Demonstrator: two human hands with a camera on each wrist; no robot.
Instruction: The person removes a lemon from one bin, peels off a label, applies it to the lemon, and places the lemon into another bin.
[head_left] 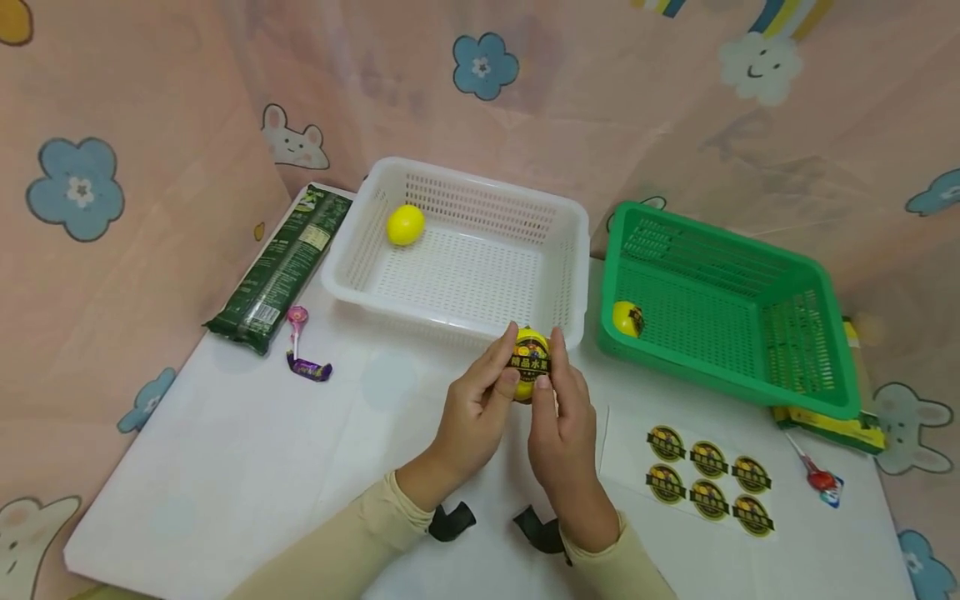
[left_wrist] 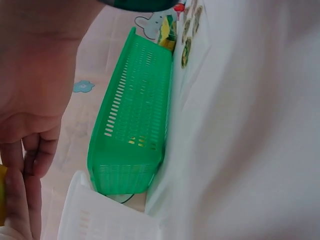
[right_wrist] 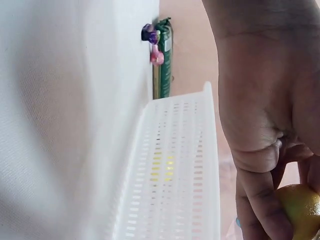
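Note:
Both hands hold a lemon above the table, just in front of the white basket. The left hand grips its left side and the right hand its right side, thumbs at the front. A round black-and-gold label faces up on the fruit. Inside the white basket lies another lemon with no label in sight. In the green basket sits a lemon bearing a dark label. A sheet with several round labels lies right of the hands.
A long green packet lies left of the white basket, near a pink lollipop and a purple-wrapped candy. At the right are a red lollipop and a yellow-green package partly under the green basket. Black straps show by the wrists.

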